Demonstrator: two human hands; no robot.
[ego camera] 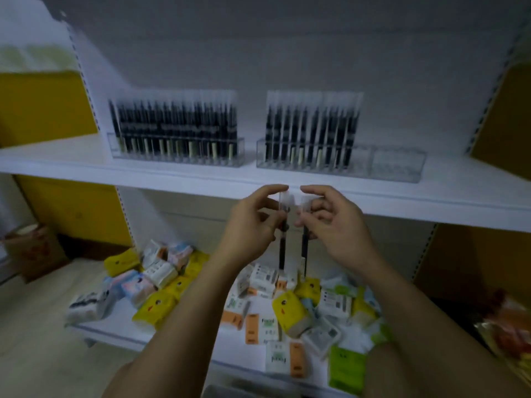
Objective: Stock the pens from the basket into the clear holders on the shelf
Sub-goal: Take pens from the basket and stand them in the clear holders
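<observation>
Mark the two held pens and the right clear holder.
left pen (282,252): head view, dark barrel, mid-length.
right pen (304,248): head view, dark barrel, mid-length.
right clear holder (398,165): head view, its empty right end.

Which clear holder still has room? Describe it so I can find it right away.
Look at the white upper shelf, where two clear holders stand side by side. The one you want is the right-hand holder: unlike the left-hand holder, packed end to end with dark pens, its right end is empty.
</observation>
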